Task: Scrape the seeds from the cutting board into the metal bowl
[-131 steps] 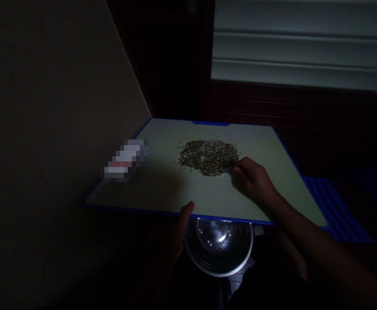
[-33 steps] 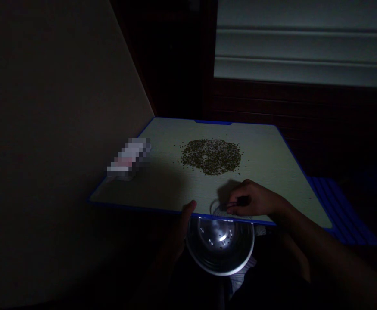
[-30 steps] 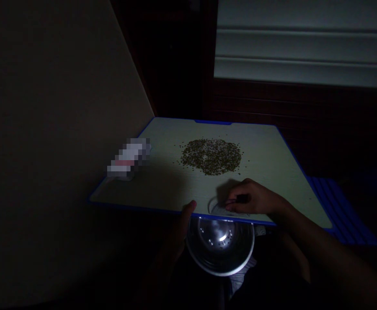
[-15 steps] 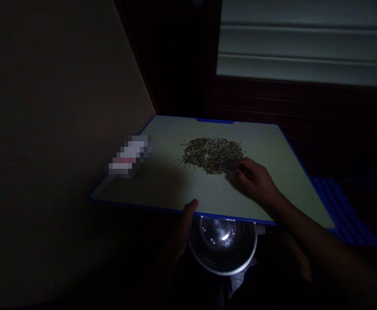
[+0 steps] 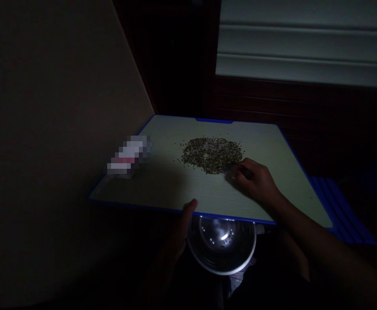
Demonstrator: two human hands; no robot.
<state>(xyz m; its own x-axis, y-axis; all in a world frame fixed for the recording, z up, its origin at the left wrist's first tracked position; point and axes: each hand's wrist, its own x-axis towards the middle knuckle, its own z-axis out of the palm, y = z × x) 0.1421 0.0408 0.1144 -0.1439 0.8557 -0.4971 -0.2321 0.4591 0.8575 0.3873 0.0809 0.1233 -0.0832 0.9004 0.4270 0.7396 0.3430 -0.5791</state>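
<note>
A patch of small greenish-brown seeds or beans (image 5: 207, 150) lies spread on a pale, blue-edged tabletop (image 5: 162, 181). At the patch's near right side, my right hand (image 5: 254, 176) is closed on a small, thin, see-through piece (image 5: 227, 168). Its kind is too dark to make out, and its tip touches the seeds. My left hand (image 5: 186, 219) holds the near edge of the tabletop, thumb on top, with the other fingers hidden below. Just under that edge is a shiny metal bowl (image 5: 222, 262) with a few dark bits inside; the tabletop covers its far rim.
A blurred white and red package (image 5: 128, 157) lies at the tabletop's left side, close to a plain wall (image 5: 62, 107). Blue striped material (image 5: 343, 211) shows beyond the right edge. Dark wood and a pale slatted panel (image 5: 304, 47) stand behind. The room is dim.
My right hand moved from the tabletop's near edge above the bowl back up to the seeds, the see-through piece still in it. My left hand has kept its place.
</note>
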